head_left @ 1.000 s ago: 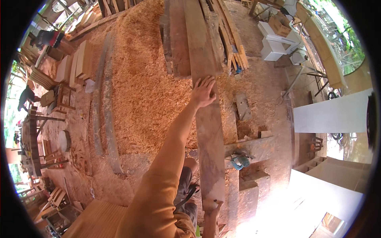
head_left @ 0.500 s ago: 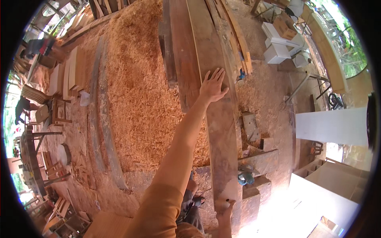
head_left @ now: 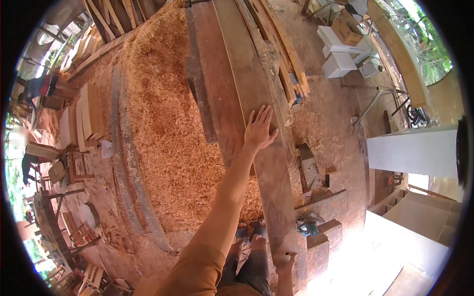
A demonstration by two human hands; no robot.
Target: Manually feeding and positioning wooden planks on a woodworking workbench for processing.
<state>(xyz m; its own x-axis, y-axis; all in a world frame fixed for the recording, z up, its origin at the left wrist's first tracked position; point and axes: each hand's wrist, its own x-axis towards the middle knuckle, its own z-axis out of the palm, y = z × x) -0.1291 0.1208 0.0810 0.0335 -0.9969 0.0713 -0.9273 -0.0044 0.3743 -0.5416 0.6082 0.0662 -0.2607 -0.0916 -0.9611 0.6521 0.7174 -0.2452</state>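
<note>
A long brown wooden plank (head_left: 275, 180) runs away from me, lying at a slight slant beside a redder plank (head_left: 217, 79). Flat on its upper face rests my left hand (head_left: 260, 129), fingers spread and thumb to the right. At the near end of the plank, my right hand (head_left: 285, 264) is closed around the edge, beside a small dark hole in a pale patch. Part of that hand's grip is hidden under the wood. My feet (head_left: 258, 229) stand just left of the plank's near part.
Wood shavings (head_left: 173, 123) cover the ground to the left. Right of the plank are wooden blocks (head_left: 318, 249), a teal tool (head_left: 308, 228) and narrow boards (head_left: 284, 44). Farther right stands a white panel (head_left: 414, 153). Another person (head_left: 42, 89) is at the far left.
The view has shifted, so the boards on the ground appear lower and my legs and feet show more. My left hand appears lower too, still flat on the plank. My right hand keeps its hold.
</note>
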